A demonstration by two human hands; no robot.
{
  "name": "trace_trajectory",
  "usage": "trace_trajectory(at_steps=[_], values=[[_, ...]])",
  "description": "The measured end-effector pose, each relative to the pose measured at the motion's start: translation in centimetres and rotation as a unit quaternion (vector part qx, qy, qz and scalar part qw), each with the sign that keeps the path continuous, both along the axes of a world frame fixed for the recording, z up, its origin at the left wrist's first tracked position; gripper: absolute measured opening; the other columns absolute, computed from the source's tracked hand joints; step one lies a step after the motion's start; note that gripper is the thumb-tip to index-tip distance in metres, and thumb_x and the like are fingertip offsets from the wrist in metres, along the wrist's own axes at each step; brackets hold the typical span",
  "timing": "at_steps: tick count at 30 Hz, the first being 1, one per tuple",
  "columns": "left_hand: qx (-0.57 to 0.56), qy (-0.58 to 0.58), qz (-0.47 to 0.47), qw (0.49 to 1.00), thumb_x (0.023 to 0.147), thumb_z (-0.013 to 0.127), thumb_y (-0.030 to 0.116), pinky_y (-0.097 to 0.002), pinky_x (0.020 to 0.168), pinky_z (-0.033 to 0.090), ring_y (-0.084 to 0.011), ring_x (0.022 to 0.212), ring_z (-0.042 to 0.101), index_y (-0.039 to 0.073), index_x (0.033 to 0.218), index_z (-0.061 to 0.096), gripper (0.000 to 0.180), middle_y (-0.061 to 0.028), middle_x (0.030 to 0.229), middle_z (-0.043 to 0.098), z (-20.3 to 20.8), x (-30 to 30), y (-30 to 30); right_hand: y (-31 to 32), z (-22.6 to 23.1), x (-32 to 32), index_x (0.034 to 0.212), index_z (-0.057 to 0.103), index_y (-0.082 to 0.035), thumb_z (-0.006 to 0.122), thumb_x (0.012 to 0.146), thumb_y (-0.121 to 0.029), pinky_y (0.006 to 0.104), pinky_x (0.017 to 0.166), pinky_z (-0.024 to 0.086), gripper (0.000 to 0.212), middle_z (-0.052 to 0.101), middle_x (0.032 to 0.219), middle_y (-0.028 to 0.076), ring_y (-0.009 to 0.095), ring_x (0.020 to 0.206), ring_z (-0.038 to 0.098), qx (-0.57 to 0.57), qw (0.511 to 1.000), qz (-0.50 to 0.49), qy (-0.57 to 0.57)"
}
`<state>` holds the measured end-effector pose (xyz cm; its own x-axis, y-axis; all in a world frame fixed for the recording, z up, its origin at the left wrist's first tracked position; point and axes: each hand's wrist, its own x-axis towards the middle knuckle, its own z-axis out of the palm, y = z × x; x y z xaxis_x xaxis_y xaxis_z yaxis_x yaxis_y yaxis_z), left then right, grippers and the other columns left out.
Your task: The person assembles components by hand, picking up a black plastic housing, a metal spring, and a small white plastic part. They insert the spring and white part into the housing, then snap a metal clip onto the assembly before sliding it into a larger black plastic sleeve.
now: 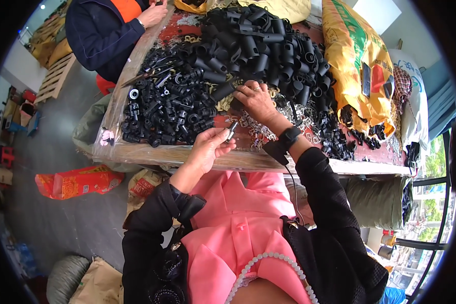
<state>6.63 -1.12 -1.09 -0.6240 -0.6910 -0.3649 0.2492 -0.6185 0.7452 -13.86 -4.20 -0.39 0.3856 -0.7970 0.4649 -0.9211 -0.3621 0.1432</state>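
My left hand [211, 147] is just over the table's near edge. Its thumb and fingers pinch a small metal clip [232, 130] that looks silver with a dark part. Farther up, my right hand [258, 104] has its fingers curled at the end of a black tube [223, 91]; the fingertips are partly hidden behind the hand. Beyond it rises a heap of black tubes [261, 45]. To the left lies a pile of small black plastic fittings [169, 104]. Loose silver metal hooks [258, 133] are scattered under my right wrist.
The table [228, 158] has a plastic-wrapped edge. A yellow woven sack [357, 55] holding black parts stands at the right. Another person [106, 35] works at the far left corner. A red bag [78, 182] lies on the floor. A cable [293, 187] hangs from my right wrist.
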Motion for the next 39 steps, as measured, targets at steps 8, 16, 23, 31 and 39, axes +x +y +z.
trace_trajectory(at_steps=[8, 16, 23, 31, 39], values=[[0.007, 0.046, 0.031, 0.998, 0.081, 0.053, 0.014, -0.0213, 0.062, 0.049, -0.0143, 0.069, 0.058, 0.002, 0.092, 0.054, 0.017, -0.0100, 0.082, 0.059, 0.8, 1.0, -1.3, 3.5, 3.0, -0.9, 0.108, 0.047, -0.002, 0.054, 0.078, -0.018, 0.0289, 0.078, 0.036, 0.035, 0.051, 0.101, 0.007, 0.021, 0.090, 0.047, 0.154, 0.916, 0.030, -0.371], [-0.015, 0.076, 0.005, 0.997, 0.080, 0.054, 0.012, -0.0177, 0.054, 0.048, -0.0107, 0.064, 0.056, 0.000, 0.098, 0.053, 0.022, -0.0056, 0.079, 0.057, 3.6, 0.4, -0.7, 8.5, 5.2, -0.8, 0.107, 0.049, 0.003, 0.043, 0.086, -0.028, 0.0217, 0.072, 0.039, 0.039, 0.054, 0.092, 0.008, 0.012, 0.081, 0.050, 0.329, 0.678, 0.085, -0.651], [-0.041, 0.033, -0.024, 0.998, 0.080, 0.055, 0.012, -0.0161, 0.050, 0.044, -0.0077, 0.059, 0.051, -0.001, 0.100, 0.052, 0.025, -0.0023, 0.075, 0.054, 4.5, 0.3, 0.6, 9.9, 5.8, -1.3, 0.101, 0.054, 0.003, 0.037, 0.086, -0.029, 0.0223, 0.067, 0.041, 0.040, 0.058, 0.081, 0.008, 0.014, 0.073, 0.053, 0.329, 0.739, 0.066, -0.584], [-0.160, -0.027, -0.066, 0.985, 0.078, 0.057, 0.012, -0.0163, 0.049, 0.040, -0.0048, 0.056, 0.049, -0.001, 0.098, 0.052, 0.024, -0.0004, 0.071, 0.054, 4.8, -0.2, 2.1, 11.1, 6.3, 0.6, 0.096, 0.054, 0.003, 0.037, 0.087, -0.023, 0.0278, 0.071, 0.043, 0.033, 0.059, 0.085, 0.012, 0.019, 0.078, 0.056, 0.291, 0.802, 0.104, -0.511], [-0.163, -0.011, -0.062, 0.985, 0.077, 0.059, 0.012, -0.0168, 0.052, 0.043, -0.0046, 0.055, 0.050, 0.000, 0.098, 0.053, 0.025, -0.0005, 0.071, 0.055, 4.4, 0.1, 2.3, 12.3, 6.9, 2.1, 0.096, 0.053, 0.003, 0.038, 0.085, -0.014, 0.0284, 0.065, 0.043, 0.025, 0.056, 0.077, 0.013, 0.021, 0.069, 0.056, 0.194, 0.890, 0.084, -0.404]])
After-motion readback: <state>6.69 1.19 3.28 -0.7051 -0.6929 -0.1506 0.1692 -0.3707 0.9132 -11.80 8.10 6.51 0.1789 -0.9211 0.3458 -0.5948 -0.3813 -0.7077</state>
